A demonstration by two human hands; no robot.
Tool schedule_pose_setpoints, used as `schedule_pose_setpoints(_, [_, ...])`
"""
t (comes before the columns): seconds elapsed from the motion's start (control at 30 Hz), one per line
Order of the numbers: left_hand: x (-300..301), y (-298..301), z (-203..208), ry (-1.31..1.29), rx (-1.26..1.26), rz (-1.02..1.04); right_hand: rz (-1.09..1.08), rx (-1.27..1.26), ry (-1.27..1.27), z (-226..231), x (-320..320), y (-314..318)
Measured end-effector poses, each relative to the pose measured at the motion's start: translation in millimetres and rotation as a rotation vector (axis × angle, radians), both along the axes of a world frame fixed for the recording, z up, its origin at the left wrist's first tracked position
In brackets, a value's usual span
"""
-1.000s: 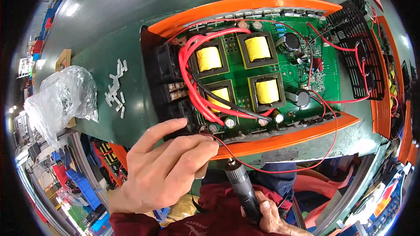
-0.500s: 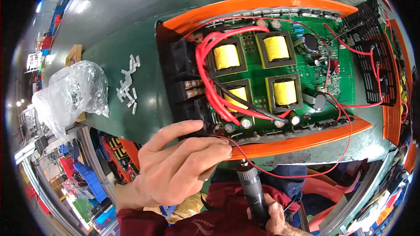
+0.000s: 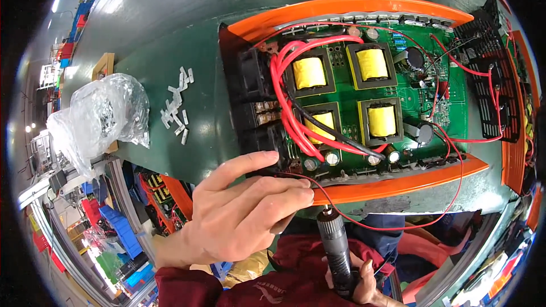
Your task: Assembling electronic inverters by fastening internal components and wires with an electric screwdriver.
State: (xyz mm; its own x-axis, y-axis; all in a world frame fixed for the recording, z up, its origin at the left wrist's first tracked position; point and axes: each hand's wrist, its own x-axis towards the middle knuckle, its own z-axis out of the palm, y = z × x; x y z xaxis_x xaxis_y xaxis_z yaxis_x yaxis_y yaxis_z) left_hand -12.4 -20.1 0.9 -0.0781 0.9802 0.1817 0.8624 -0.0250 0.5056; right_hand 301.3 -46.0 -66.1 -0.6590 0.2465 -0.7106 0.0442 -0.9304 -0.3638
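1. Nearest, near side of the unit: right hand (image 3: 369,287) wrapped round the lower grip of a black cylindrical driver (image 3: 337,250) with a ribbed collar; tip points up at the unit's near wall.
2. Left hand (image 3: 236,213) at the unit's near left corner, bent fingers against the wall, index apart on the black end. Thumb mostly hidden; can't tell if it's pinching.
3. Landmark: open-topped, orange-walled electronics unit (image 3: 364,4) on the dark green surface (image 3: 199,51); green board, four yellow-wound transformers (image 3: 372,63), thick red cables (image 3: 277,79) toward its left end. Thin red wire (image 3: 398,229) loops over its near wall.
4. Left of unit: scattered small white pieces (image 3: 185,116), then crumpled clear plastic bag (image 3: 102,113).
5. Right of unit: black slotted panel (image 3: 489,79), wired up.
6. Change: whole scene slid rightward in view, likely head motion; both hands keep their places at the unit. Reads as the same driver work continuing at the near wall.
7. Hidden: driver tip's contact point, right fingers behind the grip. Bag contents unclear; items beyond the panel squeezed by the rim.
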Motion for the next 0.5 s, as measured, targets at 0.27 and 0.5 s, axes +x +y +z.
schedule_pose_setpoints(0.27, [-0.2,-11.3,37.8,-0.236,0.211,0.115,0.422,0.265,-0.009,6.0,1.1,22.2])
schedule_pose_setpoints(0.5, [-4.3,-9.1,21.8,0.606,-0.144,-0.236,0.235,0.229,-0.031,16.3,-15.2,15.0])
